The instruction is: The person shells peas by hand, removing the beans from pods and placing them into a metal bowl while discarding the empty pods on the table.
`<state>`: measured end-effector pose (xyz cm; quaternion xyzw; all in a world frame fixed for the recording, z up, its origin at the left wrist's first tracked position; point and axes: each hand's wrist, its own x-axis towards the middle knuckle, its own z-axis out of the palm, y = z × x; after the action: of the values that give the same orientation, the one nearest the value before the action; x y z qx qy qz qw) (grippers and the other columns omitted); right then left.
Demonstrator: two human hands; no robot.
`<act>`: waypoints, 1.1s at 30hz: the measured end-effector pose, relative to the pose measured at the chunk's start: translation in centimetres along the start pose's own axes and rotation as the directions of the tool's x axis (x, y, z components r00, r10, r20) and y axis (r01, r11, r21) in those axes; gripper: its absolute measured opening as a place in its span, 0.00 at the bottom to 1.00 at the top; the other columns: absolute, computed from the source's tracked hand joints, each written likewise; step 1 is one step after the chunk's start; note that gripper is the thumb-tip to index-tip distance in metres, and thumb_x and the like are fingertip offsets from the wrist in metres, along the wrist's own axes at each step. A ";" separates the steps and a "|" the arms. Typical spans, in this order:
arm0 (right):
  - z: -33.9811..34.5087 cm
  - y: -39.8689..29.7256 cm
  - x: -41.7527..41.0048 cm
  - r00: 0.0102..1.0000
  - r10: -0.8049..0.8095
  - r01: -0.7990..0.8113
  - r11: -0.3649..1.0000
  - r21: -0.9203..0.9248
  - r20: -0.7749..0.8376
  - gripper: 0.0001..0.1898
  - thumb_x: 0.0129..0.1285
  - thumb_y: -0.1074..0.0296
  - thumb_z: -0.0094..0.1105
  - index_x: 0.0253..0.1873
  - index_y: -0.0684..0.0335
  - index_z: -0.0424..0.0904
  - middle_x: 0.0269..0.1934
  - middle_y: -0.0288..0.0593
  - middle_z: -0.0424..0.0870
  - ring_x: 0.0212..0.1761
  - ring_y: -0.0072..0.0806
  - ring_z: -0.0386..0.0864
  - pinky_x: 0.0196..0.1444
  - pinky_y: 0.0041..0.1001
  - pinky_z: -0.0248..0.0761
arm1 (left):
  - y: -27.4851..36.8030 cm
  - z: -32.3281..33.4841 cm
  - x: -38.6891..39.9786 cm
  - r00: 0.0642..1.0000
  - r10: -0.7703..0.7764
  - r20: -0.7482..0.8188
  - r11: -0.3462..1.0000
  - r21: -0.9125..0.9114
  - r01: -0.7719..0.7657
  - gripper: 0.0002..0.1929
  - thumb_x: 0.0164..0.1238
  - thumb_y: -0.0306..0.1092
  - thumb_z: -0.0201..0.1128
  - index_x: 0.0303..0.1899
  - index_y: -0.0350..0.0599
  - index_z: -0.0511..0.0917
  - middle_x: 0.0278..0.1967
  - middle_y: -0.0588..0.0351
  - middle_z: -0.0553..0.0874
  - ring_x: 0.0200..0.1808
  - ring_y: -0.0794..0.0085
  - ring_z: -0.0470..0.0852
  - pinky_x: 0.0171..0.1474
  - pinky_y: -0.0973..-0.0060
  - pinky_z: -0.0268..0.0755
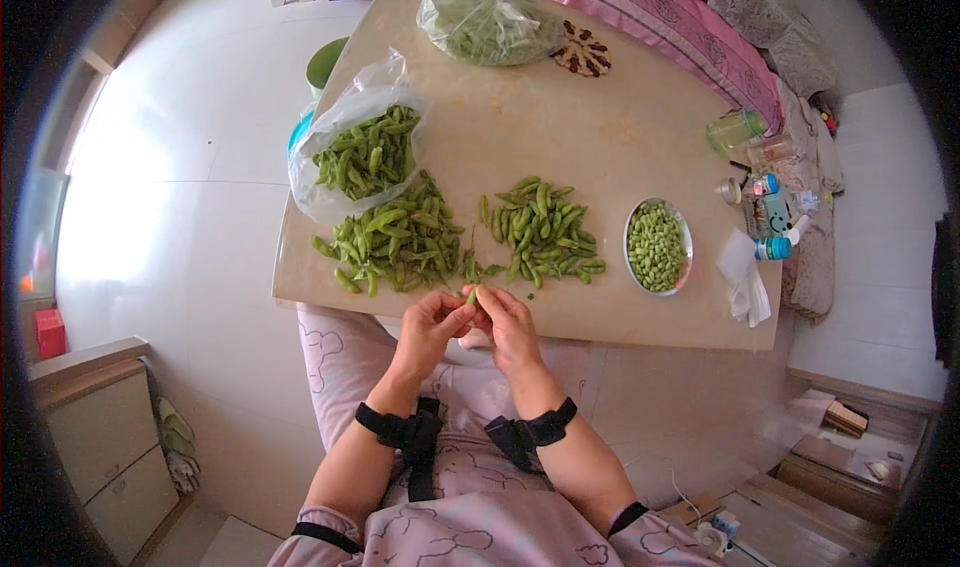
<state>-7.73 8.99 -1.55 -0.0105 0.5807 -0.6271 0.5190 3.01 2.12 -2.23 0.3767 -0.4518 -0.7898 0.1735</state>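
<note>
Between the fingertips of both hands is one green soybean pod [471,297], just in front of the table's near edge. My left hand [430,324] pinches it from one side and my right hand [511,330] from the other. Just beyond my hands lies a small pile of stems and leaf scraps [472,267]. A large heap of pods [397,244] spreads to the left, below an open plastic bag [307,169] with more pods in it. Another pile of pods [541,229] lies right of centre. Farther right, shelled green beans [655,246] fill much of a white oval dish [691,256].
A tied plastic bag [487,23] of greens stands at the far side beside a brown-and-cream trivet [583,49]. Along the right edge are a green container [735,130], a blue-lidded jar [772,249] and white tissues [744,278]. A green bin [325,63] stands beyond the left edge.
</note>
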 end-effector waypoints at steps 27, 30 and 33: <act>-2.0 -0.9 0.8 0.979 -0.125 0.163 0.955 -0.246 0.163 0.10 0.58 0.69 0.54 0.43 0.63 0.76 0.29 0.34 0.77 0.26 0.16 0.73 0.26 0.16 0.67 | 0.7 0.4 0.1 0.998 0.039 0.038 0.982 0.186 -0.046 0.09 0.67 0.35 0.53 0.37 0.38 0.74 0.24 0.64 0.75 0.24 0.83 0.71 0.28 0.84 0.66; -2.5 -0.8 0.9 0.992 -0.082 0.110 0.932 -0.344 0.094 0.10 0.58 0.68 0.53 0.43 0.64 0.76 0.30 0.36 0.78 0.27 0.18 0.75 0.25 0.17 0.68 | 1.1 1.1 -0.1 0.988 0.151 -0.017 0.917 0.376 -0.133 0.08 0.63 0.31 0.58 0.38 0.36 0.74 0.26 0.61 0.78 0.26 0.83 0.74 0.29 0.84 0.69; -2.5 -0.7 0.9 0.991 -0.083 0.119 0.906 -0.406 0.105 0.10 0.58 0.69 0.53 0.43 0.64 0.75 0.30 0.37 0.78 0.28 0.19 0.77 0.24 0.18 0.69 | 1.3 1.1 -0.2 0.987 0.152 -0.049 0.914 0.388 -0.122 0.08 0.61 0.29 0.59 0.38 0.34 0.74 0.27 0.59 0.80 0.28 0.82 0.77 0.31 0.83 0.71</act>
<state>-10.12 10.04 -2.35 -0.1763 0.6758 -0.5158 0.4961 2.20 2.17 -0.74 0.4015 -0.6155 -0.6568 0.1690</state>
